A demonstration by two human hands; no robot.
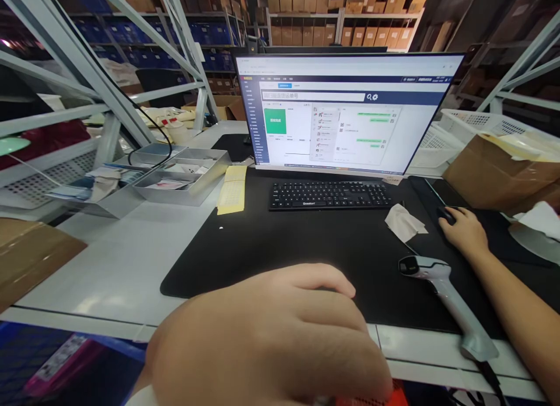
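My right hand [464, 232] rests on a black mouse [445, 214] at the right side of the black desk mat [280, 248]. My left hand [271, 342] hangs close to the camera over the desk's front edge, fingers curled together; I cannot see anything in it. A grey barcode scanner [446, 301] lies on the mat between the two hands. A black keyboard [329, 195] sits in front of a lit monitor [345, 111]. A crumpled white tissue [405, 222] lies right of the keyboard.
Metal trays [184, 175] with papers and a yellow label pad [231, 189] stand at the left. Cardboard boxes [494, 172] and a white basket [476, 126] crowd the right. A grey shelf frame [87, 73] rises at the left. Warehouse racks fill the background.
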